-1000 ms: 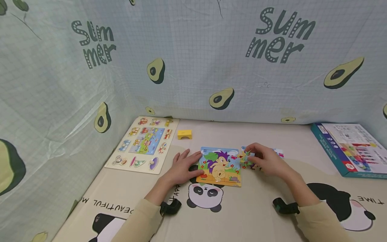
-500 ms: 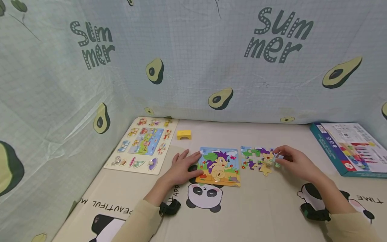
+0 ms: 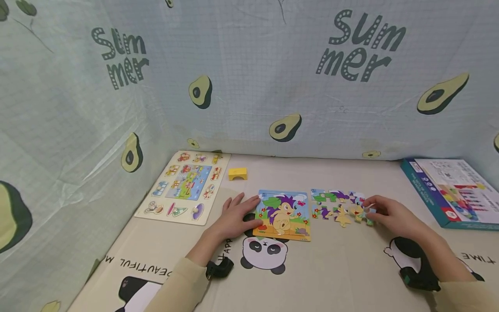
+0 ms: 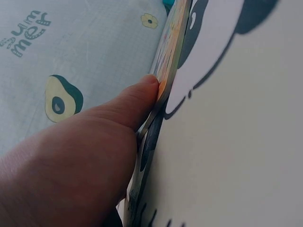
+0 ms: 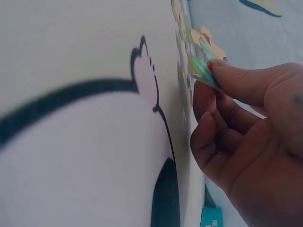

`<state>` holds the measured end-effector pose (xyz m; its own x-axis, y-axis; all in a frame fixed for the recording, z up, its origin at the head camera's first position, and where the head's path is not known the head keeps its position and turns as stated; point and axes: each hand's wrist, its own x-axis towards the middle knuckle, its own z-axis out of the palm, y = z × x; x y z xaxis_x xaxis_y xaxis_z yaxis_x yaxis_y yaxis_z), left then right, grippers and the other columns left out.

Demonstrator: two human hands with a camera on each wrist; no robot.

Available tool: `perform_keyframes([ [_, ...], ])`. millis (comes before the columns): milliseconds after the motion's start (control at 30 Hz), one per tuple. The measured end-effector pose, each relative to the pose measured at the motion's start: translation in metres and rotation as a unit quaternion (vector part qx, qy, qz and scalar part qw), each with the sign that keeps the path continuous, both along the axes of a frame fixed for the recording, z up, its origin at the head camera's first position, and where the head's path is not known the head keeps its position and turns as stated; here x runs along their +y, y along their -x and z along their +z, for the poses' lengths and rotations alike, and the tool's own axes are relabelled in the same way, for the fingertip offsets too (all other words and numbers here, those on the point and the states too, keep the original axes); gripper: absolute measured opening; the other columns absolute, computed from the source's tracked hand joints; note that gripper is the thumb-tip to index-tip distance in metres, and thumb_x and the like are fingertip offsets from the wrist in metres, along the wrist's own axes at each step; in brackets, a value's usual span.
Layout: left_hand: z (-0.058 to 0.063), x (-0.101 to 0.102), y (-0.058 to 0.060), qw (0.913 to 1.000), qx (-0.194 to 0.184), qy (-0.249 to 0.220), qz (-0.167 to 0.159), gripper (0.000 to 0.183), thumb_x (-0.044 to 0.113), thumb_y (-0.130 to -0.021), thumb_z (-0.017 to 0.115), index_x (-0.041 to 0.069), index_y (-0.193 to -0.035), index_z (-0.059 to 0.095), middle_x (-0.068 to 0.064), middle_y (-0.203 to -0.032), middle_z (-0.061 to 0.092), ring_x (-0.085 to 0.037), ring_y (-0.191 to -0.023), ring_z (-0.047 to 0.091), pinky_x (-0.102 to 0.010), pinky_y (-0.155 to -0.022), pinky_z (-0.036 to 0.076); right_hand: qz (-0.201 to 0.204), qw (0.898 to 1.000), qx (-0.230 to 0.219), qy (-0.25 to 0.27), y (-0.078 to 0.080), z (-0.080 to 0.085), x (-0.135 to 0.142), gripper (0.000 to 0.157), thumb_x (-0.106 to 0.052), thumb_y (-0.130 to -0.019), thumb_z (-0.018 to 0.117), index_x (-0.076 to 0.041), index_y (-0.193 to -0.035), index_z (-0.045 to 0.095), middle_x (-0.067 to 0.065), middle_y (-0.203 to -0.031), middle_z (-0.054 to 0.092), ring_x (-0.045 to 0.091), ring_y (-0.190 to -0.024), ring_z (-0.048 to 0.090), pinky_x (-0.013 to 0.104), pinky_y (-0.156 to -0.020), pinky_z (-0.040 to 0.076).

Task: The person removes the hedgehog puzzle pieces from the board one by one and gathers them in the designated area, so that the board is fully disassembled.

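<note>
A square hedgehog jigsaw puzzle in its tray (image 3: 282, 214) lies in the middle of the table. My left hand (image 3: 235, 219) rests at its left side, fingers spread and thumb lying on the edge; the thumb (image 4: 137, 94) shows on the orange rim in the left wrist view. To the right of the tray, loose jigsaw pieces (image 3: 342, 215) lie in two rough rows. At the right end of these rows, my right hand (image 3: 393, 216) pinches a jigsaw piece (image 5: 202, 71), green and blue with a bit of red, between thumb and fingers, next to the other pieces.
A cream knob puzzle board (image 3: 142, 212) with vehicle pictures lies at the left. Behind the tray stands a yellow arch block (image 3: 238, 174). A flat teal-edged box (image 3: 456, 190) sits at the far right. Patterned cloth (image 3: 241, 78) hangs along the back and left.
My right hand has moved right, from beside the tray to the far end of the loose pieces, uncovering those it hid. My left hand stays on the tray.
</note>
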<state>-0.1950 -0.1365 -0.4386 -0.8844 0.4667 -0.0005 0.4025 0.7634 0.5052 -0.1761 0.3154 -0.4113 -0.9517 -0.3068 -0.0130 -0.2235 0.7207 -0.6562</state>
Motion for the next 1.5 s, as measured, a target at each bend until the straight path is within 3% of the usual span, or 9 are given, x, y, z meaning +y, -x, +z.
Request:
perform_keyframes([
  [300,0.0,0.001,0.001,1.0,0.002,0.004,-0.001,0.07,0.047,-0.096,0.065,0.019,-0.156,0.043,0.002,-0.16,0.037,-0.034,-0.152,0.011,-0.057,-0.118,-0.001,0.015,0.999,-0.019,-0.022,-0.002,-0.002,0.007,0.023,-0.011,-0.097,0.068,-0.005,-0.118,0.062,0.007,-0.108,0.064,0.024,-0.094,0.056,0.022,-0.076,0.051],
  [567,0.0,0.001,0.001,1.0,0.001,0.003,0.0,0.069,0.047,-0.096,0.065,0.018,-0.155,0.044,0.001,-0.16,0.038,-0.034,-0.152,0.012,-0.058,-0.118,-0.001,0.016,0.999,-0.006,-0.049,0.0,-0.001,0.003,0.03,-0.015,-0.093,0.074,-0.004,-0.119,0.064,0.004,-0.103,0.06,0.022,-0.091,0.052,0.024,-0.074,0.05],
  [967,0.0,0.0,0.0,1.0,0.002,0.002,-0.005,0.07,0.046,-0.096,0.065,0.017,-0.156,0.043,0.0,-0.16,0.037,-0.035,-0.152,0.012,-0.058,-0.118,0.0,0.029,0.999,0.002,-0.043,-0.002,-0.004,0.009,0.043,-0.015,-0.089,0.079,0.002,-0.124,0.062,0.011,-0.115,0.061,0.024,-0.097,0.053,0.023,-0.076,0.05],
  [1500,0.0,0.001,0.0,1.0,0.004,0.004,-0.003,0.069,0.047,-0.096,0.065,0.018,-0.155,0.043,0.0,-0.16,0.038,-0.035,-0.152,0.012,-0.059,-0.118,0.0,0.034,0.999,0.003,-0.039,-0.007,-0.004,0.011,0.042,-0.01,-0.089,0.078,0.001,-0.126,0.061,0.014,-0.121,0.06,0.027,-0.102,0.054,0.021,-0.08,0.05],
])
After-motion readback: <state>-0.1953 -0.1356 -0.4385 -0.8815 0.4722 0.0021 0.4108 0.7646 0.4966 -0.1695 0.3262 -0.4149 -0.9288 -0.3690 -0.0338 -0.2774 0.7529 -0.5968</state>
